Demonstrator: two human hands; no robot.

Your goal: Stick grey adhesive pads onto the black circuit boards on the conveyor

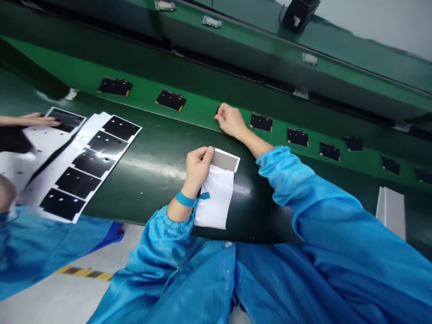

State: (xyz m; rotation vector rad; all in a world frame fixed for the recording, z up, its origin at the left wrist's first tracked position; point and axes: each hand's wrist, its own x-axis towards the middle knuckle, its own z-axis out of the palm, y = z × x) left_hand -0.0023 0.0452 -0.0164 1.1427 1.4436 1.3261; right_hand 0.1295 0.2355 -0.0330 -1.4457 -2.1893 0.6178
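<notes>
My left hand [197,168] pinches the top left corner of a white backing sheet [216,193] that has a grey rectangle [224,160] along its upper end. The sheet hangs over the near part of the dark green table. A blue band circles that wrist. Out at the green conveyor belt, my right hand [230,119] has its thumb and fingers closed together. A sliver of something dark shows beside its fingertips; the hand hides the rest. To its right on the belt lies a flat black panel [261,122], and another black panel [170,100] lies to its left.
Several more black panels, one at the far left [115,87], line the belt. On the left, white sheets with black rectangles [92,163] lie near a co-worker's hand [40,120]. A white folded piece [391,211] stands at right. A ledge [236,36] runs above the belt.
</notes>
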